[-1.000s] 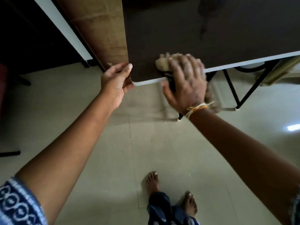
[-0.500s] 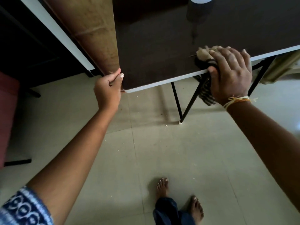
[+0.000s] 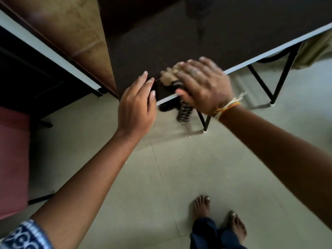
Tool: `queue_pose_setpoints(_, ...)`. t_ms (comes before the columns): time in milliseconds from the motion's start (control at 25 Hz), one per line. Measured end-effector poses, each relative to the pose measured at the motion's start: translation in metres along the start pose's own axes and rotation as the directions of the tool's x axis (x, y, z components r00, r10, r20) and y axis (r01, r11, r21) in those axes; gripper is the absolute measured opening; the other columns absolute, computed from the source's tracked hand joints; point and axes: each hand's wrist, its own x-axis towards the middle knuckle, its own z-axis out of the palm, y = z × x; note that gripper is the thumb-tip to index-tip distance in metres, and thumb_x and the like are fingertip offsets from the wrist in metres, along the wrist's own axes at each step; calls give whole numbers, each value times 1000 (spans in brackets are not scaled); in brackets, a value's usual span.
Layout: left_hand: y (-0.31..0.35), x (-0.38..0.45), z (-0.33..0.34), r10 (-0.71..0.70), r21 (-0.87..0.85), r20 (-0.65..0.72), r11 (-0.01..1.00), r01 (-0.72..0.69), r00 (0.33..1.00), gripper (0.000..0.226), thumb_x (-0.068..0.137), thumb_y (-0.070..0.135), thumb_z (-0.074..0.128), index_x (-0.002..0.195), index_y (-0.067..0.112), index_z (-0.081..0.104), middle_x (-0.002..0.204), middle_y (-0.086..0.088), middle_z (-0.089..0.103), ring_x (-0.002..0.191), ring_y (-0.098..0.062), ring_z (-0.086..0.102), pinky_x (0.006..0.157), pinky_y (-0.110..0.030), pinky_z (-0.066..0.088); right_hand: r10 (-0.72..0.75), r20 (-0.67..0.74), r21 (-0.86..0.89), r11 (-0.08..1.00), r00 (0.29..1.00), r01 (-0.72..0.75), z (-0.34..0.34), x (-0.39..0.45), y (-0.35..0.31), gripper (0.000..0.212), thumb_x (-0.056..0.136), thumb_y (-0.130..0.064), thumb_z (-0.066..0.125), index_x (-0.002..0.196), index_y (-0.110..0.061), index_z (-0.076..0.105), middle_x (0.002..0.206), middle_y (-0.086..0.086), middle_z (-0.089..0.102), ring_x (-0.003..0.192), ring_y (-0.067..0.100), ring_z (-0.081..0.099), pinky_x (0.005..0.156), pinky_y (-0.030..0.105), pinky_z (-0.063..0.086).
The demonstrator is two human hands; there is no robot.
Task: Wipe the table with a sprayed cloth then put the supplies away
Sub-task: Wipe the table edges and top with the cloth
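The table point(image 3: 233, 38) has a dark brown top with a white edge, and its near left corner lies between my hands. My right hand point(image 3: 203, 85), blurred by motion, holds a bunched cloth point(image 3: 168, 76) down on the top at the front edge. The cloth's beige part shows beyond my fingers. Its dark striped end point(image 3: 183, 114) hangs below the edge. My left hand point(image 3: 136, 105) rests on the table corner just left of the cloth, fingers straight, holding nothing.
A tan board point(image 3: 71, 33) leans beside the table on the left, next to another white-edged surface point(image 3: 45, 49). A red seat point(image 3: 12, 159) stands at far left. Black table legs point(image 3: 280, 83) stand on the tiled floor, crumbs lie beneath the corner, and my bare feet point(image 3: 203, 205) are below.
My right hand swept the cloth right along the front edge, then back left to the corner. My left hand shifted from the corner's side onto the corner, close to the cloth.
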Motion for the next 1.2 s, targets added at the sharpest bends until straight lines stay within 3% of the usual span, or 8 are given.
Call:
queue_pose_setpoints(160, 28, 25, 9, 109, -69, 116, 992, -102, 987, 41, 98, 20, 45, 135, 5, 55, 144, -15, 50, 134, -26, 47, 108, -38, 40, 256, 4, -180, 951, 967, -251, -52, -34, 102, 37, 100, -35, 44, 124, -15, 64, 129, 7, 64, 123, 26, 57, 112, 45, 32)
queue_pose_setpoints(280, 50, 48, 17, 105, -89, 193, 992, -89, 976, 45, 99, 26, 41, 141, 11, 48, 148, -12, 44, 139, -24, 40, 109, -46, 38, 533, 21, -255, 821, 846, -511, -75, -38, 144, 41, 102, -36, 32, 125, -21, 64, 133, -2, 61, 134, 16, 46, 119, 41, 17)
queue_pose_setpoints(360, 63, 60, 24, 95, -88, 208, 993, -78, 973, 45, 98, 27, 41, 140, 12, 49, 148, -12, 45, 139, -25, 40, 108, -47, 38, 624, -78, -249, 743, 777, -622, -64, -32, 134, 38, 99, -32, 39, 122, -19, 66, 131, 1, 63, 134, 19, 47, 118, 41, 19)
queue_pose_setpoints(440, 77, 70, 33, 97, -69, 207, 994, -84, 974, 42, 98, 25, 41, 137, 14, 53, 147, -10, 47, 138, -26, 41, 109, -48, 36, 629, -185, -174, 735, 755, -655, -46, -30, 111, 35, 94, -27, 47, 120, -16, 68, 128, 5, 65, 130, 25, 51, 115, 42, 24)
queue_pose_setpoints(560, 93, 81, 43, 77, -38, 180, 997, -71, 981, 41, 96, 17, 40, 133, 16, 58, 143, -6, 52, 137, -22, 43, 112, -44, 31, 499, -109, -59, 860, 860, -506, -31, -29, 79, 37, 97, -27, 44, 120, -11, 68, 128, 9, 64, 126, 29, 54, 113, 42, 28)
queue_pose_setpoints(760, 125, 99, 56, 109, -39, 163, 994, -104, 981, 40, 97, 20, 43, 133, 14, 58, 142, -7, 53, 135, -21, 46, 108, -45, 37, 219, -73, -29, 975, 973, -221, -49, -39, 139, 35, 98, -35, 49, 117, -13, 70, 122, 8, 67, 116, 27, 62, 109, 43, 37)
queue_pose_setpoints(1040, 155, 122, 77, 118, 33, 88, 992, -121, 989, 37, 99, 26, 44, 129, 15, 62, 135, -10, 59, 129, -29, 52, 96, -42, 46, 386, -107, -203, 894, 916, -401, -98, -75, 288, 33, 101, -31, 42, 119, -21, 66, 124, 0, 67, 122, 21, 58, 113, 46, 30)
queue_pose_setpoints(1200, 166, 123, 78, 89, 53, 80, 994, -94, 993, 35, 99, 25, 46, 128, 14, 63, 135, -12, 59, 128, -30, 53, 95, -40, 45, 539, -248, -136, 803, 805, -580, -85, -62, 258, 34, 98, -27, 43, 111, -15, 72, 118, 3, 69, 116, 25, 61, 111, 43, 34)
